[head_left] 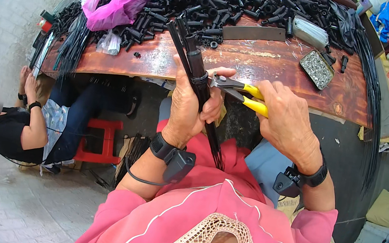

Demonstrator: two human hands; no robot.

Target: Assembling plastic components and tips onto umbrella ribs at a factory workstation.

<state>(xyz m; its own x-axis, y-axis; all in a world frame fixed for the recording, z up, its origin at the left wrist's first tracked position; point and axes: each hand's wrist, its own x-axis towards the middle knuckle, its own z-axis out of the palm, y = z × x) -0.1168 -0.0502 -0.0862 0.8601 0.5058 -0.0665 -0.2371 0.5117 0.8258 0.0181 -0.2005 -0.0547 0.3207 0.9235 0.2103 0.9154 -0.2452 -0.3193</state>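
Note:
A bundle of thin black rods (211, 145), which looks like umbrella ribs, stands tilted before my chest, with a black plastic sleeve (195, 63) around its upper part. My left hand (185, 107) is closed around it. My right hand (285, 117) grips pliers (256, 105) with yellow handles and a dark metal head. The plier jaws are at the collar of the sleeve, beside my left fingers. Whatever sits between the jaws is too small to make out. Both hands are just off the near edge of the wooden table (163, 59).
Black plastic tubes (214, 1) are heaped across the table's far side. A pink bag (117, 0), a flat metal bar (254, 33) and a tin of small metal pieces (316, 70) lie there too. Long rods (373, 84) hang off the right edge. At left sits another person (19, 123) near a red stool (101, 142).

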